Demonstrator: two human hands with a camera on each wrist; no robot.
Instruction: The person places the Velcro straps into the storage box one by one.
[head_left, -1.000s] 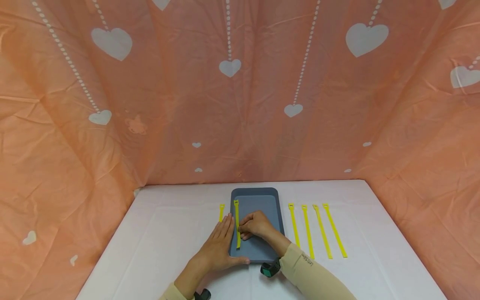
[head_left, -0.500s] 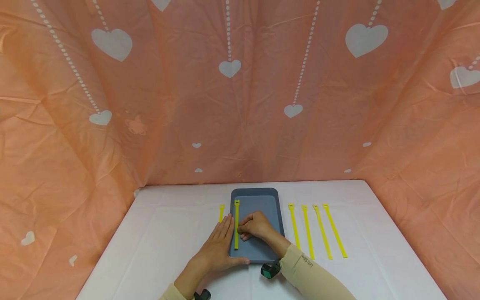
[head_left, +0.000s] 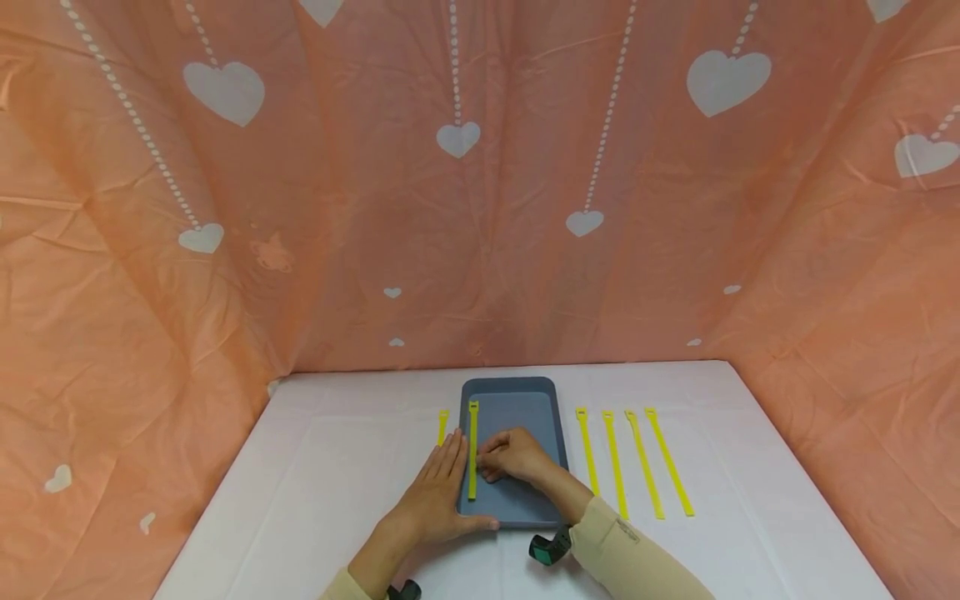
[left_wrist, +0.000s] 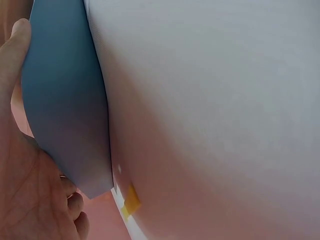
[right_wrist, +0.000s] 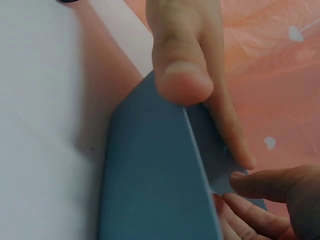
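Strap — right hand's curled fingertip grip

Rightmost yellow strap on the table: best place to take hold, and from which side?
Probably the near tail end of the rightmost yellow strap, approached from the right with the right hand. It lies flat on the white table, so a fingertip pinch that lifts an end suits it. Another strap lies close on its left; its right side is open.

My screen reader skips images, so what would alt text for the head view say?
Two hands work at a blue-grey tray on a white table: the left hand lies flat along its edge, the right hand touches a yellow strap inside. Five more straps lie alongside.
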